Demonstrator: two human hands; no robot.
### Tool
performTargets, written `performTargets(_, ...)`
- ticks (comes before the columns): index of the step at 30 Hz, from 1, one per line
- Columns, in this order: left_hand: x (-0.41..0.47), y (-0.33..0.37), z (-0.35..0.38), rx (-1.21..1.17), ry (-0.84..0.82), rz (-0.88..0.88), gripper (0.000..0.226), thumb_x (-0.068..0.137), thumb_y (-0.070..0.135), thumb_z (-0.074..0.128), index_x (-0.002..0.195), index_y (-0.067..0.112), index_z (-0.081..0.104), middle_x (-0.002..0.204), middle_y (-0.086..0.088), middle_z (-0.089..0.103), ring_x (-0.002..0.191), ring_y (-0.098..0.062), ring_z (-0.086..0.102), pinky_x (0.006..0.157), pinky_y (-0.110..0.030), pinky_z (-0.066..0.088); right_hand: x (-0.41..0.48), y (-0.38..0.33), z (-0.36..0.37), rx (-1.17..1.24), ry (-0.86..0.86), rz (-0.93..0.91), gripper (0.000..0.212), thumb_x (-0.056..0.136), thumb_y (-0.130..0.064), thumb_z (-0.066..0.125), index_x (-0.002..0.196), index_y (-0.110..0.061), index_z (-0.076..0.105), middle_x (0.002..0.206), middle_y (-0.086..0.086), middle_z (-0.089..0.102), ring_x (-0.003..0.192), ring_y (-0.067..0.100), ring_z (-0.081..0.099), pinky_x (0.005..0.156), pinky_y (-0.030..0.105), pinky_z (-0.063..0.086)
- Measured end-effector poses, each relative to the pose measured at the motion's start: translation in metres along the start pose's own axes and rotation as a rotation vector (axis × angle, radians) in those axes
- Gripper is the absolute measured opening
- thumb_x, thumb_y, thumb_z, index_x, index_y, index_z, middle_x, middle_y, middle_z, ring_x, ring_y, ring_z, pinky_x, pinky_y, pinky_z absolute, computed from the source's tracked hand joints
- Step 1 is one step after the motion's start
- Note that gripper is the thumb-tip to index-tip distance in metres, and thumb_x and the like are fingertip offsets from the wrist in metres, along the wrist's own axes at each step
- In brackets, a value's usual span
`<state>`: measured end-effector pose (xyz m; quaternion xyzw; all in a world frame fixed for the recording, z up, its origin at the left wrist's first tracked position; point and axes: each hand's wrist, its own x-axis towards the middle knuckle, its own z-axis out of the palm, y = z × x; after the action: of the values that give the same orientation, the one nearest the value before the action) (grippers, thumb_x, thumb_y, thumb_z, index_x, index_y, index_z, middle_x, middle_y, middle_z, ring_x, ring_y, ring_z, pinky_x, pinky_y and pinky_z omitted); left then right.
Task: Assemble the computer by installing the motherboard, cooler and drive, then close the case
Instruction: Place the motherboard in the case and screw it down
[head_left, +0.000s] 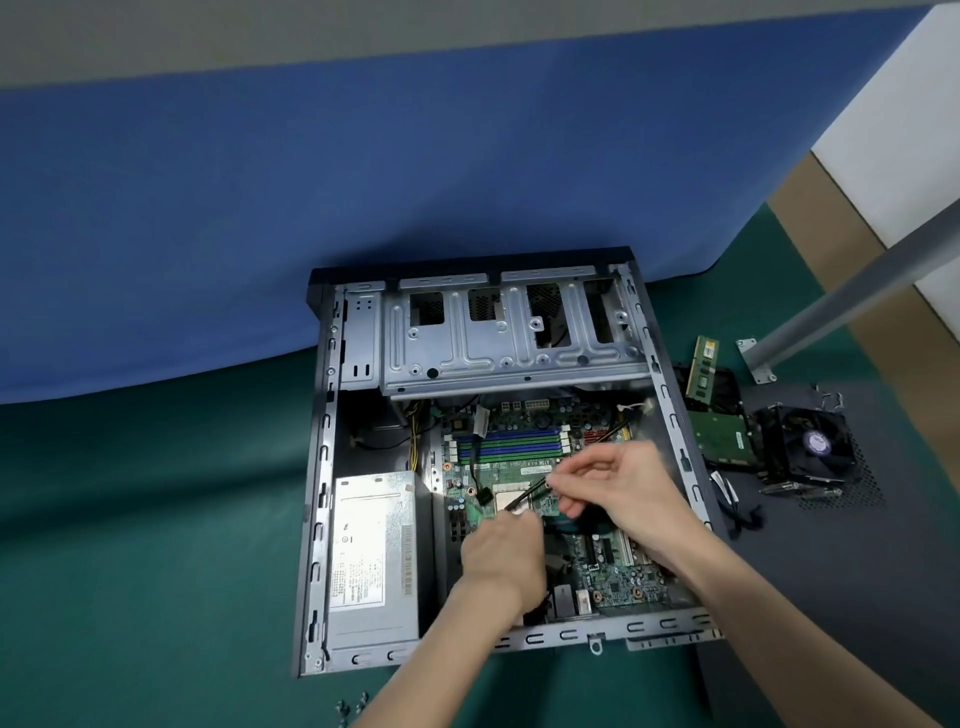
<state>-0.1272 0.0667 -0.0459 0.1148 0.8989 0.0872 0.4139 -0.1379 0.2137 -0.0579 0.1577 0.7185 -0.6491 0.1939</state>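
A person's right hand (618, 483) is pinching a thin black cable (530, 494) above the green motherboard (519, 447), which is lying inside the open grey metal computer case (322, 467). The left hand (501, 551) is curling downward at the cable's lower end, its grip hidden. The black fan cooler (805, 452) and green-backed hard drive (722, 439) are sitting just right of the case.

Open dark case (323, 467) lying flat, green motherboard (615, 574) inside its right half, black fan cooler (810, 447) and drive (722, 435), circuit side up, outside to the right
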Motion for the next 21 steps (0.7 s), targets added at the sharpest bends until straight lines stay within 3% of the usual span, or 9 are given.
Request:
performTargets(6,-0.008,0.015,0.007,-0.072,-0.055,-0.057,0.034,0.087,0.009,0.056,0.120,0.008,0.050,0.126,-0.014,0.051,0.120,-0.032,0.046,0.094,-0.042,0.042,0.034,-0.009,0.035,-0.207,-0.231,0.060,0.009,0.076,-0.005,0.079,0.081,-0.001,0.074,0.070,0.013,0.072,0.061,0.019,0.068,0.062,0.026,0.058)
performTargets(11,-0.018,0.024,0.017,0.027,0.044,0.051,0.035,0.098,0.027,0.033,0.118,0.007,0.054,0.118,-0.018,0.056,0.110,-0.038,0.053,0.089,-0.047,0.043,0.050,-0.005,0.069,-0.505,-0.521,0.110,0.012,0.077,-0.006,0.079,0.082,0.003,0.073,0.073,0.018,0.072,0.059,0.018,0.065,0.057,0.024,0.055)
performTargets(13,-0.019,0.026,0.016,0.062,0.029,0.087,0.035,0.098,0.025,0.034,0.119,0.007,0.054,0.117,-0.019,0.056,0.109,-0.039,0.053,0.085,-0.045,0.044,0.053,-0.003,0.080,-0.627,-0.597,0.115,0.012,0.077,-0.007,0.079,0.082,0.002,0.073,0.073,0.018,0.072,0.052,0.015,0.061,0.051,0.020,0.051)
performTargets(17,-0.022,0.028,0.016,0.167,-0.079,0.204,0.033,0.095,0.016,0.045,0.127,0.012,0.048,0.121,-0.018,0.052,0.112,-0.041,0.048,0.086,-0.048,0.042,0.059,0.002,0.098,-0.861,-0.687,0.085,0.009,0.074,-0.011,0.082,0.074,-0.007,0.073,0.063,0.001,0.070,0.044,0.000,0.056,0.048,0.012,0.046)
performTargets(21,-0.026,0.027,0.017,0.223,-0.098,0.310,0.043,0.089,0.011,0.053,0.130,0.018,0.043,0.119,-0.015,0.052,0.110,-0.041,0.049,0.082,-0.045,0.040,0.062,0.016,0.110,-0.960,-0.728,0.118,0.026,0.075,-0.003,0.078,0.057,-0.006,0.060,0.050,0.006,0.062,0.040,0.014,0.055,0.050,0.023,0.049)
